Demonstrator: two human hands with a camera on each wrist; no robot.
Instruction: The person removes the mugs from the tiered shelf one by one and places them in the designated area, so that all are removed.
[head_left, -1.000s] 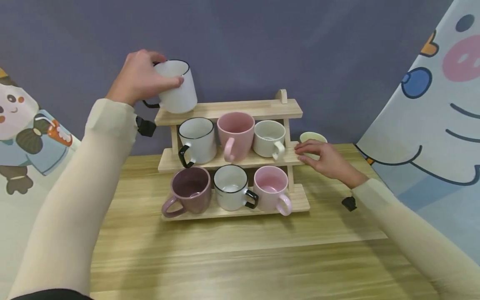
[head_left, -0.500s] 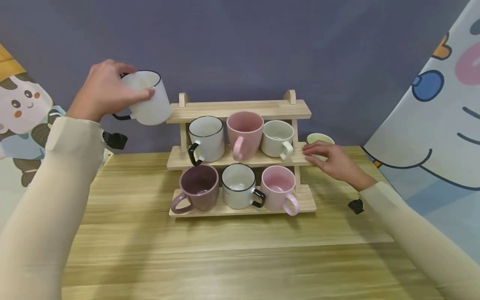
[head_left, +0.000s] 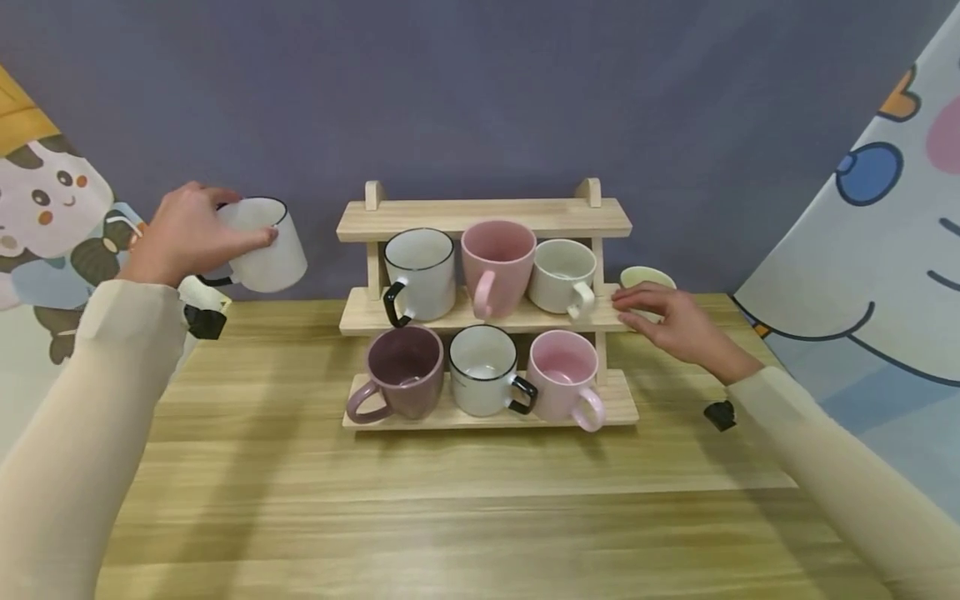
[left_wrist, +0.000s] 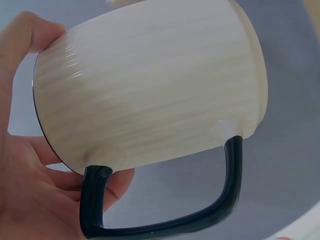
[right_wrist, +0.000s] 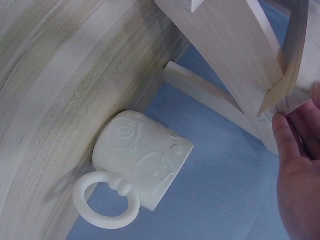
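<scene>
My left hand [head_left: 193, 237] holds a white mug [head_left: 272, 254] with a black rim and black handle in the air, left of the wooden shelf rack [head_left: 480, 218]. The left wrist view shows this mug [left_wrist: 150, 85] on its side in the frame, thumb on one side near the rim and fingers on the other. At the rack's right side, my right hand [head_left: 678, 327] grips the end of the middle shelf, with the thumb [right_wrist: 284, 137] against its edge in the right wrist view. Part of the fingers there is cut off by the frame.
The middle shelf holds a black-rimmed mug [head_left: 422, 279], a pink mug [head_left: 497, 267] and a cream mug [head_left: 561, 277]. Below stand a mauve mug [head_left: 408, 375], another black-rimmed mug [head_left: 482, 379] and a light pink mug [head_left: 558, 387]. A pale green mug [head_left: 647, 276] stands behind my right hand.
My left hand has carried the white mug off the top shelf, out to the left and then down. My right hand keeps its place at the middle shelf's end. The head view has shifted slightly.
</scene>
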